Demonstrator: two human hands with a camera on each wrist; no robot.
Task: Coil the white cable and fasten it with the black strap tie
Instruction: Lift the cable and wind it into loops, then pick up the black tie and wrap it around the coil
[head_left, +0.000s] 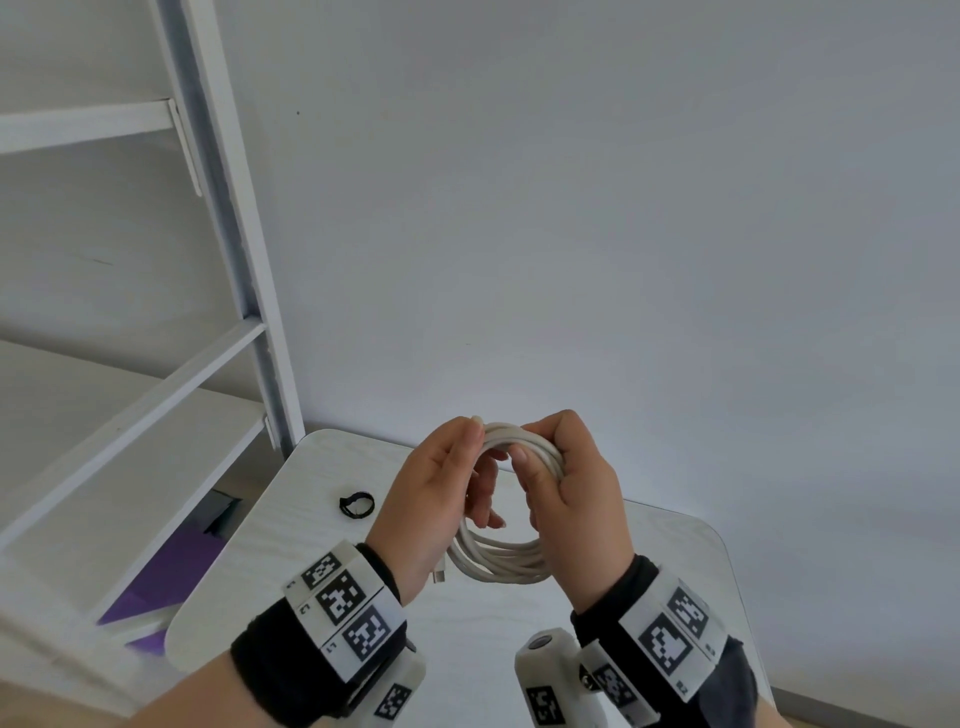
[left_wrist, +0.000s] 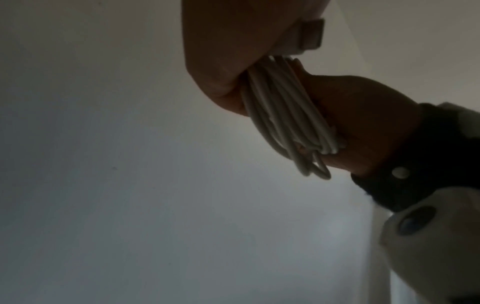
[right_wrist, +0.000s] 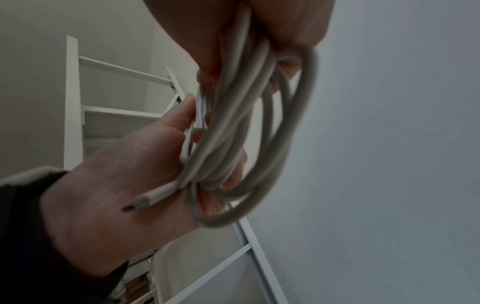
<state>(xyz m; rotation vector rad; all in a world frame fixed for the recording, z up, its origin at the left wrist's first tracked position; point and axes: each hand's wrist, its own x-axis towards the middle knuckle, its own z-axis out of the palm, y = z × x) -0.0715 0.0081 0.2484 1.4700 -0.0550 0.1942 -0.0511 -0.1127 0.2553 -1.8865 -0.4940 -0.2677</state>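
Both hands, left hand (head_left: 436, 493) and right hand (head_left: 571, 483), clasp the white cable (head_left: 498, 564) coil; releasing one to fetch the black strap tie (head_left: 356, 504) near the table's (head_left: 675, 551) left edge may let loops spring apart.

Three views: one head cam, two wrist cams, all converging on the coil (head_left: 506, 499).

Head: looks forward and down from above at the table (head_left: 311, 525), wall behind; mid-range; both hands framed low centre; left wrist: very close, looks up along the left hand (left_wrist: 223, 51) toward the right hand (left_wrist: 363, 123); dim; right wrist: very close, looks up across the coil at the left hand (right_wrist: 111, 185), shelf (right_wrist: 78, 107) behind; all three share coil and hands.
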